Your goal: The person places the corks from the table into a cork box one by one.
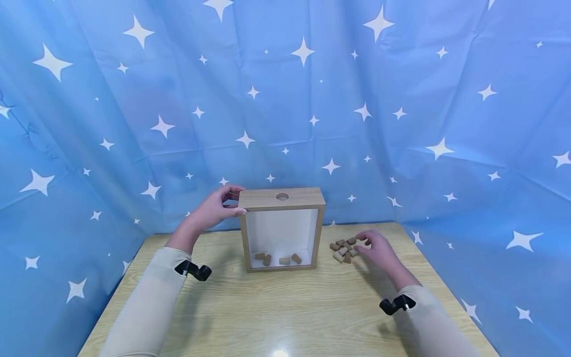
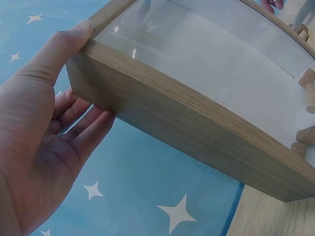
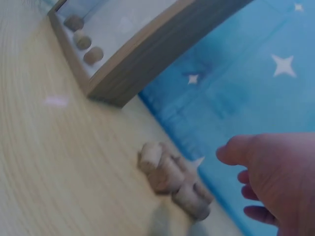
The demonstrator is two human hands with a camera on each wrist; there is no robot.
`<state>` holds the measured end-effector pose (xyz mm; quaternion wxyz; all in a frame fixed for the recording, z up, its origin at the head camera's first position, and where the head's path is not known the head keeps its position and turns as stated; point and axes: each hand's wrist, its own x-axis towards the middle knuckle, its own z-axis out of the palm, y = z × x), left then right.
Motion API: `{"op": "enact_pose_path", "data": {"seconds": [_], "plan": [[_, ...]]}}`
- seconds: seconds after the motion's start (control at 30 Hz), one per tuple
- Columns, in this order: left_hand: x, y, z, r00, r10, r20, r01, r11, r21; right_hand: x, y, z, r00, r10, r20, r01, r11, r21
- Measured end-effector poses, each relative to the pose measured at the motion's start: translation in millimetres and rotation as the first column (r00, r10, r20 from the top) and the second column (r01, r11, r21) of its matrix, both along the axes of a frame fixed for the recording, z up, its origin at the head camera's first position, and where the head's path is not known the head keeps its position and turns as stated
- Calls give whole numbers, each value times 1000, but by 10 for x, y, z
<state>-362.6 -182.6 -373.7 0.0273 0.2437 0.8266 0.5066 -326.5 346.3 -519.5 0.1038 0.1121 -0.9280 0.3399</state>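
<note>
Four corks [image 1: 277,259] already lie inside glass-fronted wooden box [image 1: 281,228], upright at table [image 1: 267,307] back. Left hand [image 1: 214,208] grips box's top left corner. Right hand [image 1: 378,249], fingers loosely spread, reaches loose cork pile [image 1: 342,249] beside box, holding nothing. Risks: careless reach scatters corks off table edge; weak bracing lets box tip; cork misses top hole [image 1: 282,196].

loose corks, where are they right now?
Head view: the loose corks sit piled on the table, right of the wooden box, at the right hand fingertips.
</note>
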Motion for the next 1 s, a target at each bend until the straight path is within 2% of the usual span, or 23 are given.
{"op": "enact_pose_path", "data": {"seconds": [0.17,0.33,0.53,0.73,1.0], "plan": [[-5,-6,-6,1000,4,2,-4,1000,-4,-17,44,-190,997,-8,73,10,1000,-23],[-7,-7,-15,1000,7,-2,-7,1000,-8,-42,53,-338,998,5,64,-1,998,-70],[-14,-4,-26,1000,1,-14,-1,1000,5,-64,70,-490,999,28,28,-27,999,-39],[-5,3,-31,1000,4,-13,-4,1000,4,-63,111,-535,999,15,28,-14,1000,-11],[8,5,-17,1000,7,-13,-7,1000,-5,-51,172,-491,998,14,63,-13,1000,-17]]}}
